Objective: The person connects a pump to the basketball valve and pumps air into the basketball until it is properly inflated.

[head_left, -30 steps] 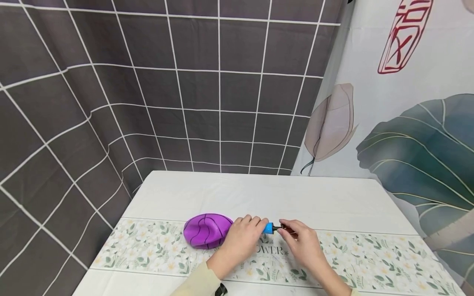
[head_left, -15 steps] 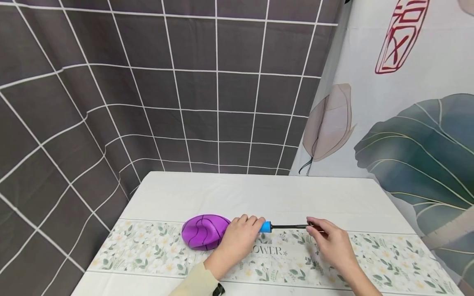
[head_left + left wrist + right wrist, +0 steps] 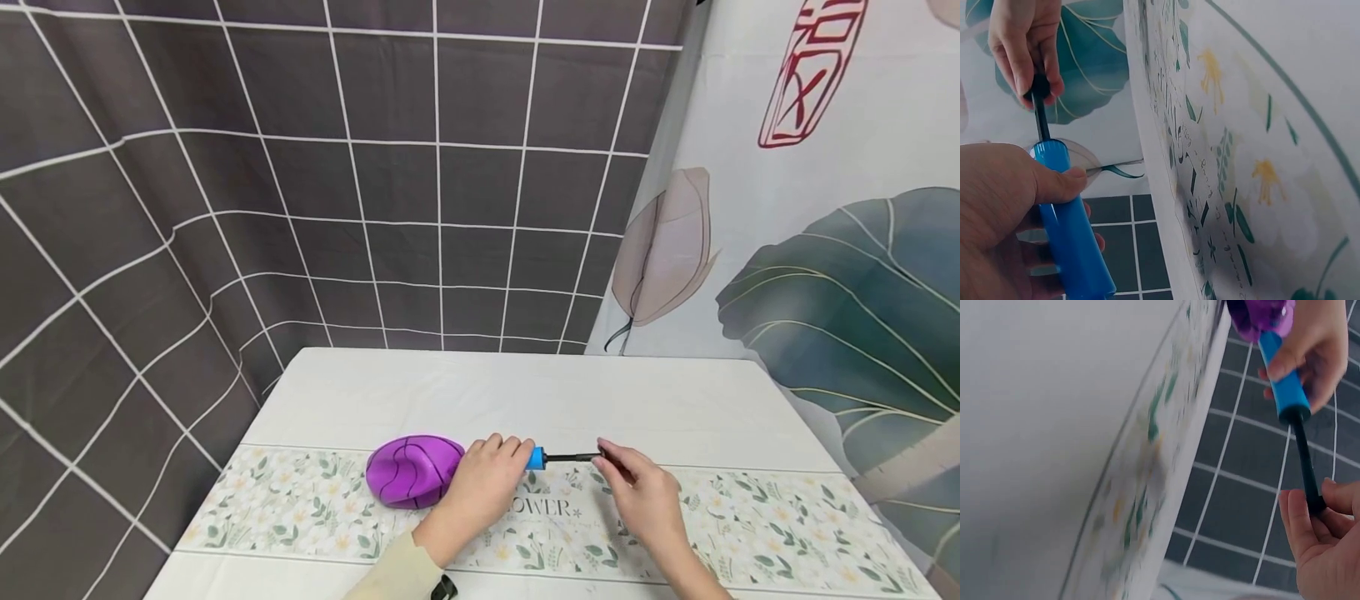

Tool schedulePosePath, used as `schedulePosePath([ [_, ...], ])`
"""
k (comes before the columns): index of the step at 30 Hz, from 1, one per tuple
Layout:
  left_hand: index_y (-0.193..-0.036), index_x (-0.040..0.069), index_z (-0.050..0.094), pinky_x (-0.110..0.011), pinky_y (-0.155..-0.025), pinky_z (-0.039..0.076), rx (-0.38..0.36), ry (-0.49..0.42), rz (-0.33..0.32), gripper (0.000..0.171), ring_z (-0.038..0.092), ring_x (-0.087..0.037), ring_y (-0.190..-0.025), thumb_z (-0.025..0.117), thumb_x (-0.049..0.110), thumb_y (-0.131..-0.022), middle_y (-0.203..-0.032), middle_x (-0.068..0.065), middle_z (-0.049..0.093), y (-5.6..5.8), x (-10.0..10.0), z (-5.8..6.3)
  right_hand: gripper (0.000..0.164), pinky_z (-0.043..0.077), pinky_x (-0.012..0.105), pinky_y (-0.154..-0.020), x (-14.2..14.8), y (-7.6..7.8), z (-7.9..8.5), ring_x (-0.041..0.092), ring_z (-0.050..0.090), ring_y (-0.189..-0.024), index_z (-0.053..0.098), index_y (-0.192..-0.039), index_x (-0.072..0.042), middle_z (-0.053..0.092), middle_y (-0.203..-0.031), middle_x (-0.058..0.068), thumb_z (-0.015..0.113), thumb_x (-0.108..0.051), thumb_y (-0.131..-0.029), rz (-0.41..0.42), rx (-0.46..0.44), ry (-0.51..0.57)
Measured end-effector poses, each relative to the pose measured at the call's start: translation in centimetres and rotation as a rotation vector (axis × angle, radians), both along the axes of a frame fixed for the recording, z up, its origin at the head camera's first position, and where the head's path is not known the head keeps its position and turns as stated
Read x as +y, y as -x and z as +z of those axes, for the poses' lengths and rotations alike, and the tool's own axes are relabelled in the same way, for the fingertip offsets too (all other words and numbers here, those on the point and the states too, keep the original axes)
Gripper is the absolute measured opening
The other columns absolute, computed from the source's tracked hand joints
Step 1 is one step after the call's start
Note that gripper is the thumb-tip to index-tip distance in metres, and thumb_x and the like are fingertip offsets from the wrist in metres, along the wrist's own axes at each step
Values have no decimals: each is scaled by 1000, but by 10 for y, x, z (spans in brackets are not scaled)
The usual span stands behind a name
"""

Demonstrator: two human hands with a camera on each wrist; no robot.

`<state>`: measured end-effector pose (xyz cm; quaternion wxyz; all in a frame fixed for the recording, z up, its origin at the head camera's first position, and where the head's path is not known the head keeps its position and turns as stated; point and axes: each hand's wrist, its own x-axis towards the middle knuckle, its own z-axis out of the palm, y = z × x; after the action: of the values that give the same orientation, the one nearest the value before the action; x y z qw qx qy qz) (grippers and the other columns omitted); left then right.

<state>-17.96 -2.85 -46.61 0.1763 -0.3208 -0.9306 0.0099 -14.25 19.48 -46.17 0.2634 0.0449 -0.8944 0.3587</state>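
A blue hand pump [image 3: 1079, 237] lies level above the table, its far end against a dented purple ball [image 3: 416, 472] with black lines. My left hand [image 3: 486, 483] grips the blue barrel, thumb along its side. Out of the barrel's right end runs a thin black rod [image 3: 572, 457], partly drawn out. My right hand [image 3: 647, 493] pinches the black knob [image 3: 1316, 505] at the rod's end between thumb and fingers. In the right wrist view the ball meets the barrel's tip [image 3: 1270, 341]; in the head view the left hand hides that joint.
Under the hands is a table [image 3: 517, 392] with a white cover and a floral band with lettering. Dark cloth [image 3: 397, 183] with a white grid hangs behind and at the left. A white curtain [image 3: 750, 192] with large leaf prints hangs at the right.
My right hand first moved right, drawing the rod far out, then came part of the way back left, pushing some of it in. My left hand and the ball have hardly moved.
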Motion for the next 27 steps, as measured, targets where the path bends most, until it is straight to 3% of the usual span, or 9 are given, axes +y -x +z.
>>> schedulePosePath([
  [4, -131, 15, 62, -31, -81, 56, 2, 5, -1, 51, 63, -16, -97, 80, 22, -84, -113, 1, 69, -1, 0, 0, 28, 60, 21, -73, -17, 3, -4, 24, 75, -85, 74, -114, -1, 76, -103, 12, 78, -4, -86, 38, -52, 33],
  [12, -131, 16, 62, -31, -83, 57, -16, -2, -8, 54, 63, -16, -97, 83, 24, -82, -113, 2, 69, -2, 0, -1, 26, 59, 18, -72, -34, 6, -5, 19, 74, -85, 75, -112, -3, 75, -100, 7, 79, -10, -87, 121, -133, 62],
  [18, -131, 19, 62, -30, -82, 57, 7, -44, -8, 45, 63, -15, -93, 78, 24, -89, -111, 3, 69, 0, -2, 0, 27, 58, 16, -74, -13, 5, 2, 18, 73, -87, 74, -114, -4, 76, -102, 7, 78, -9, -88, 67, -200, 75],
  [27, -130, 18, 62, -29, -79, 57, 40, -53, -14, 44, 62, -14, -90, 77, 25, -89, -109, 3, 69, 1, -8, 0, 27, 57, 15, -70, 31, -1, 12, 8, 70, -84, 73, -117, -5, 76, -101, 7, 76, -11, -90, 10, -171, -11],
])
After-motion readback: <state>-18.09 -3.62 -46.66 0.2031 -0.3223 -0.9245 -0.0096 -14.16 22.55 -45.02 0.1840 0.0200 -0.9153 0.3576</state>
